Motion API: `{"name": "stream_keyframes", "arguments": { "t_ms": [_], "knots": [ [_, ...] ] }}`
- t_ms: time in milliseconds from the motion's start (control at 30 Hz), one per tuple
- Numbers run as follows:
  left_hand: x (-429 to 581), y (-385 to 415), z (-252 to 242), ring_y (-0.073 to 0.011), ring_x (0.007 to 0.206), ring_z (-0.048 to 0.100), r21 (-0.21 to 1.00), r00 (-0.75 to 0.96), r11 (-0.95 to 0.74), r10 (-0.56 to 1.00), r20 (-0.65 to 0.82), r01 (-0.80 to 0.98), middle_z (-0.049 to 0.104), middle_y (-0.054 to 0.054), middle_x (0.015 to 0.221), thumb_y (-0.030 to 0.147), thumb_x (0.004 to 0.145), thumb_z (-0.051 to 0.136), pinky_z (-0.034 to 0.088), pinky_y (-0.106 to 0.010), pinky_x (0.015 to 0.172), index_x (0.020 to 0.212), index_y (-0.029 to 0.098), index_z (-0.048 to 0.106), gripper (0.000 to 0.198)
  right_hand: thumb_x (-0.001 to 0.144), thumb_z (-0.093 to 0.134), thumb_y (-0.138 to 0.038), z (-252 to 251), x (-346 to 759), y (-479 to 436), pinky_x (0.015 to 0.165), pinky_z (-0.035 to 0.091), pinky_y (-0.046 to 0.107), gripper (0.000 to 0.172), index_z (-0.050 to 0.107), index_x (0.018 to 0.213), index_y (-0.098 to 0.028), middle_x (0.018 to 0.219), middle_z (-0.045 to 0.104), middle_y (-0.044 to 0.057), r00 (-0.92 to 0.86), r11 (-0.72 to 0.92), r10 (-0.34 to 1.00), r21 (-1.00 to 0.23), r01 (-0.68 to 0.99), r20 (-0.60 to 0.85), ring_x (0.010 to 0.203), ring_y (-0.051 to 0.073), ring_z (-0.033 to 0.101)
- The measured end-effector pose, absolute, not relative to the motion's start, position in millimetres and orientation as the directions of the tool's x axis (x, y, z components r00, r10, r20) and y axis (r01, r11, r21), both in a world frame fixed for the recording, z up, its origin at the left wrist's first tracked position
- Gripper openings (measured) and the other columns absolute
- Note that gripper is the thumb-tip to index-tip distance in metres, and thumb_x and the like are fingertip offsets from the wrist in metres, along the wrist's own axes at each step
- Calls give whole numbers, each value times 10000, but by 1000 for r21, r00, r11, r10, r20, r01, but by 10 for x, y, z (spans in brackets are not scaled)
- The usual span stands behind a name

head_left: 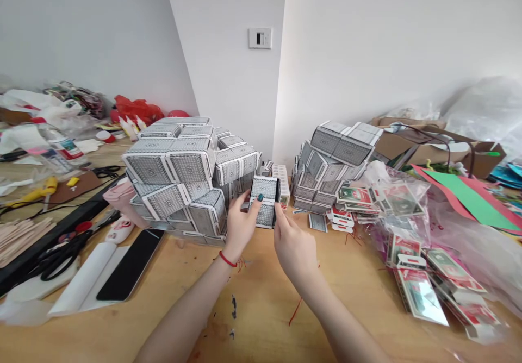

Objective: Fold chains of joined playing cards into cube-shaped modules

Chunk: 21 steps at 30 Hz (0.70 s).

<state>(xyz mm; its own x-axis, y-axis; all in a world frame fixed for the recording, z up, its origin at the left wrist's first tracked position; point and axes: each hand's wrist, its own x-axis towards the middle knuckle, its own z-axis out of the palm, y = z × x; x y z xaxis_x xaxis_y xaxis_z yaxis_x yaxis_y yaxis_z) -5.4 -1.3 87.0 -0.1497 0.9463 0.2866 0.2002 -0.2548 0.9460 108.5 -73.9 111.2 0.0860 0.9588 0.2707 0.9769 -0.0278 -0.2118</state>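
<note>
Between my two hands is a small block made of grey patterned playing cards (265, 192). My left hand (243, 219) grips its left side, with a dark-nailed thumb lying on the front face. My right hand (294, 241) is closed at the block's lower right edge, its index finger against the dark side. Behind and to the left stands a large stack of similar card blocks (187, 162). Another stack of card blocks (332, 162) rises to the right. A white row of small pieces (281, 178) shows just behind the held block.
At left lie a black phone (130, 265), black scissors (65, 254), a yellow glue gun (38, 193) and a bottle (65, 145). Red and green card boxes (420, 292), plastic bags (460, 238) and a cardboard box (424, 148) are at right. Red thread (296, 311) lies in front.
</note>
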Motion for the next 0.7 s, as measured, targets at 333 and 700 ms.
{"name": "stream_keyframes", "arguments": {
  "t_ms": [333, 700],
  "knots": [
    [-70, -46, 873, -196, 976, 566, 898, -42, -282, 949, 314, 338, 539, -111, 1126, 443, 785, 579, 449, -328, 862, 1150, 188, 572, 446, 846, 430, -144, 1155, 1265, -639, 604, 441, 254, 217, 447, 1061, -155, 792, 698, 84, 103, -60, 994, -598, 799, 38, 740, 215, 680],
    [-94, 24, 891, -164, 711, 569, 925, 196, -157, 976, 92, 346, 655, -39, 793, 442, 855, 389, 427, -251, 631, 843, 147, 615, 372, 752, 464, -94, 1229, 1350, -664, 423, 466, 211, 143, 404, 779, -220, 550, 621, -37, -4, -128, 990, -912, 391, -141, 443, 152, 638]
  ]
}}
